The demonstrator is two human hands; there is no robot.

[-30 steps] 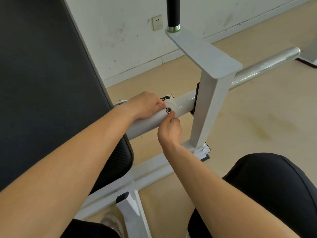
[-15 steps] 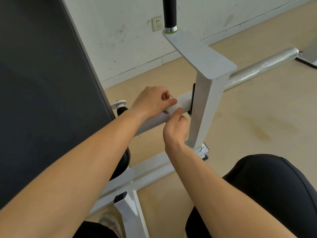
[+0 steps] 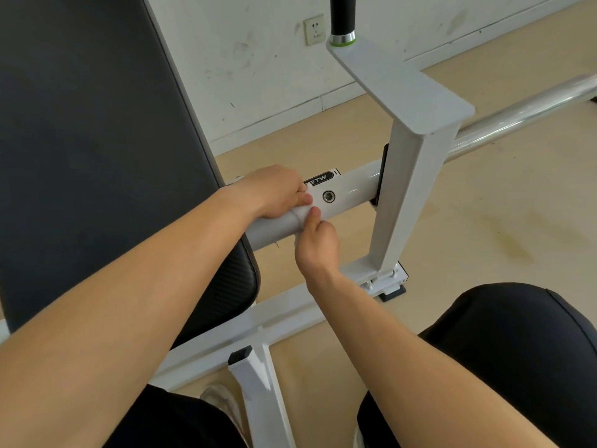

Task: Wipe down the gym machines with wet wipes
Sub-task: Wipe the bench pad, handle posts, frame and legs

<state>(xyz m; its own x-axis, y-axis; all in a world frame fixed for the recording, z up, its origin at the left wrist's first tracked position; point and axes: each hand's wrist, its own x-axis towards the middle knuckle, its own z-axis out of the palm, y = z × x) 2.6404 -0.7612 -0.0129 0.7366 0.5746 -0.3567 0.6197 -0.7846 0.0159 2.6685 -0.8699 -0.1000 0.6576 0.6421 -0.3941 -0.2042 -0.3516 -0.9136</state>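
Observation:
A white round bar point(image 3: 349, 192) of the gym machine runs across the middle, with a bolt head and a black label on it. A white wet wipe point(image 3: 302, 215) is wrapped over the bar just left of the bolt. My left hand point(image 3: 274, 192) curls over the top of the bar and pinches the wipe's upper part. From below, my right hand point(image 3: 318, 245) pinches the wipe's lower end with thumb and fingertips. Most of the wipe is hidden under the fingers.
A dark padded backrest point(image 3: 97, 140) fills the left. A white upright post point(image 3: 407, 202) with a flat arm and black handle point(image 3: 342, 14) stands right of my hands. A chrome bar point(image 3: 517, 118) extends to the right. White base frame point(image 3: 290, 312) and my knees lie below.
Both hands slid left along the bar with the wipe, away from the upright post. The bolt head and label, partly covered before, now show to the right of my fingers.

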